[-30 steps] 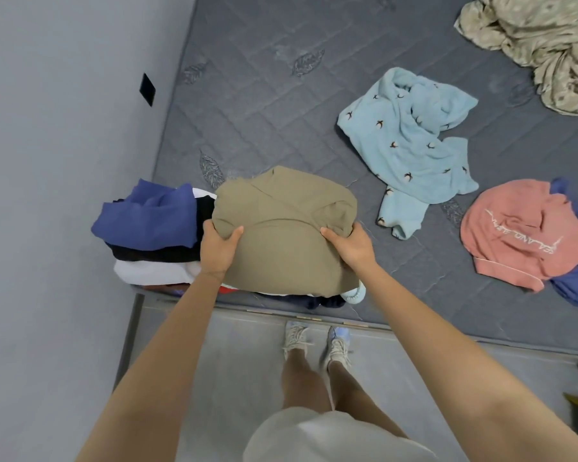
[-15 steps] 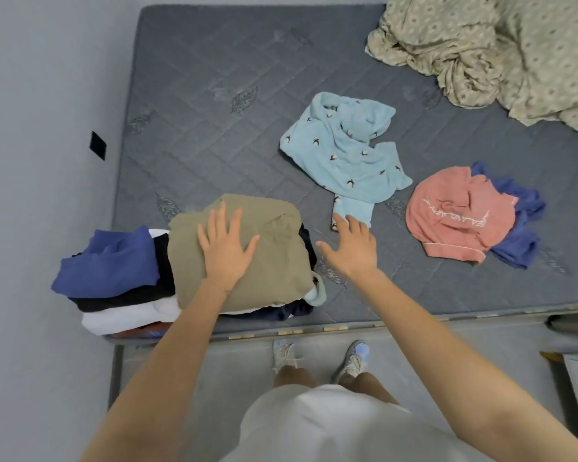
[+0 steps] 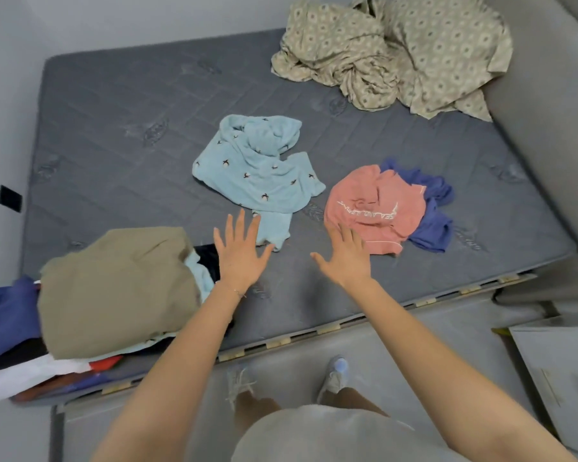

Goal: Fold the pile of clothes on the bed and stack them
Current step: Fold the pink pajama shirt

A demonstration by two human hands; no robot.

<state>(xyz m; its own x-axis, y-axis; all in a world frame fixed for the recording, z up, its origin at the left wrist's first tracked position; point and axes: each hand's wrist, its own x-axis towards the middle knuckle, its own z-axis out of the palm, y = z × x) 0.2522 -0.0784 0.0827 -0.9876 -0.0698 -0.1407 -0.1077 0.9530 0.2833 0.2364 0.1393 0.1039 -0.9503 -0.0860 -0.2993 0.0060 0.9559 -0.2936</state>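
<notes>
Okay, left hand (image 3: 239,250) and right hand (image 3: 346,258) are held spread, nothing gripped. Limp, light handling is expected of the light-blue garment (image 3: 257,168); best pinched at two edges.

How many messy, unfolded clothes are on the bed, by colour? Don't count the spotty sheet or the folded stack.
Light blue garment: 1
Pink garment: 1
Dark blue garment: 1
Total: 3
</notes>
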